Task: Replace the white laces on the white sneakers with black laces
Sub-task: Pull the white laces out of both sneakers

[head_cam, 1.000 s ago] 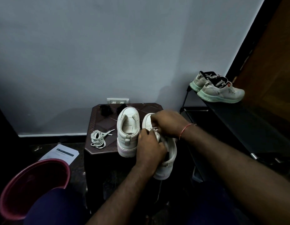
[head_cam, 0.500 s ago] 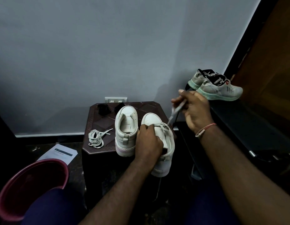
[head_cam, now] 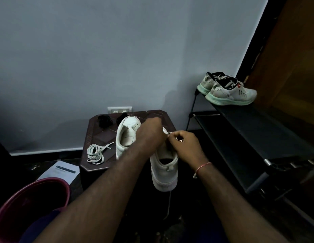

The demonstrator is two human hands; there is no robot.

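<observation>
Two white sneakers stand on a small dark brown table (head_cam: pixel 100 130). The left sneaker (head_cam: pixel 126 135) has no lace. The right sneaker (head_cam: pixel 164 171) hangs over the table's front edge, heel towards me. My left hand (head_cam: pixel 149 135) lies across its front, and what its fingers hold is hidden. My right hand (head_cam: pixel 183 146) pinches the white lace (head_cam: pixel 169 133) at the eyelets. One end of that lace (head_cam: pixel 168 204) dangles below the sole. A removed white lace (head_cam: pixel 95 154) lies coiled on the table's left. Two black lace bundles (head_cam: pixel 104 120) sit at the back.
A black shoe rack (head_cam: pixel 258 137) on the right carries a pair of grey-green trainers (head_cam: pixel 228 92). A maroon bucket (head_cam: pixel 29 204) stands at lower left beside a sheet of paper (head_cam: pixel 59 172) on the floor. A wall socket (head_cam: pixel 119 109) sits behind the table.
My right hand, which had pulled a lace end up and to the right, has come back down to the right sneaker's eyelets. My left hand slid forward from the heel over the front.
</observation>
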